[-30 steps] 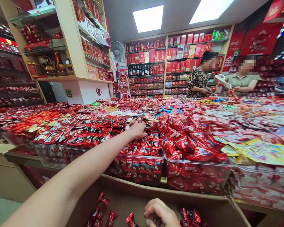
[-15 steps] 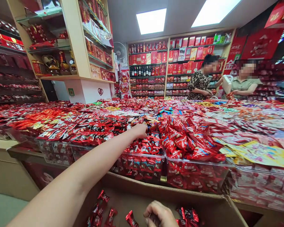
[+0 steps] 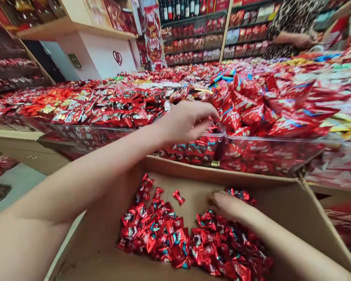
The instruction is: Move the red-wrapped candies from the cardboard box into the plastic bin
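Note:
My left hand hovers over the front rim of a clear plastic bin full of small red wrapped candies. Its thumb and fingers are apart, and nothing shows between them. Down inside a cardboard box is my right hand, near the far wall and beside red candies with twisted ends. Those fingers point down and are smeared, so their grip is unclear. One candy lies by itself on the bare cardboard, left of my right hand.
Larger red triangular packets fill the bin to the right. More wrapped sweets spread across the display to the left and behind. A white pillar stands at the back left. A person in a leopard-print top is across the display.
The view has tilted down, showing much more of the box and its candies. My left hand has lifted off the candies towards the bin's front rim. My right hand reaches further into the box.

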Demonstrator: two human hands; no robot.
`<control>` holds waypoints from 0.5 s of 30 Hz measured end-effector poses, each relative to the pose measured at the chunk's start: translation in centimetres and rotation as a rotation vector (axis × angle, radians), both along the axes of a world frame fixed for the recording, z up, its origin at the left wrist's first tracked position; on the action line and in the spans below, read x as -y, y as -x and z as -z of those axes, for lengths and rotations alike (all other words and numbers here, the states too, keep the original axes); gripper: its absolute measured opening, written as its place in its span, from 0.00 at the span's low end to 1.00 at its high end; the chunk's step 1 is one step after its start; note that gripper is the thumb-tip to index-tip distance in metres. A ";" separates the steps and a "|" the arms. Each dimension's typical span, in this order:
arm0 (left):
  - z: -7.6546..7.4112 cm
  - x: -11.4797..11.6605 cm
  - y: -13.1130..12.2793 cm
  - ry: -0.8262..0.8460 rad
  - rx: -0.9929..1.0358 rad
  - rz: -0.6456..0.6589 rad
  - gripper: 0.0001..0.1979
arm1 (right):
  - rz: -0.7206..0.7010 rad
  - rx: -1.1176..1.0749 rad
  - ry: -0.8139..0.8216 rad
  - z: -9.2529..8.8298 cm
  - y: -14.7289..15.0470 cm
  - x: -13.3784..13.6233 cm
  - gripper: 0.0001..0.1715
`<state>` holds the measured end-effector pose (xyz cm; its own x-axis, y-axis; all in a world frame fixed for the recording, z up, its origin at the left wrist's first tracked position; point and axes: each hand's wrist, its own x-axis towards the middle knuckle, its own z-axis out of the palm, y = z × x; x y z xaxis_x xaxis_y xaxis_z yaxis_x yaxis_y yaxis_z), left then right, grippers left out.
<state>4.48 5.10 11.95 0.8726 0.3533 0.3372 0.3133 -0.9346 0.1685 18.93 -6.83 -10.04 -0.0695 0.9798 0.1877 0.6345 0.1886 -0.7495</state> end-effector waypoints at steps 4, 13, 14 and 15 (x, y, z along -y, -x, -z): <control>4.0 5.0 3.1 -0.025 -0.225 0.235 0.12 | -0.201 0.208 0.259 1.8 0.3 0.6 0.15; 9.0 4.0 4.1 0.240 -0.247 0.269 0.13 | -0.339 0.373 0.272 -0.4 3.0 0.4 0.07; 8.7 4.0 4.3 0.334 -0.229 0.201 0.12 | -0.331 0.370 0.237 -1.7 3.0 0.3 0.06; 8.4 4.0 4.6 0.438 -0.217 0.127 0.12 | -0.313 0.361 0.188 -3.0 2.9 0.2 0.07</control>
<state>-0.08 1.10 3.55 0.9513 0.3079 -0.0126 0.2731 -0.8237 0.4970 16.00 -7.00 -7.06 -0.3930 0.9160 -0.0803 0.7939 0.2940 -0.5322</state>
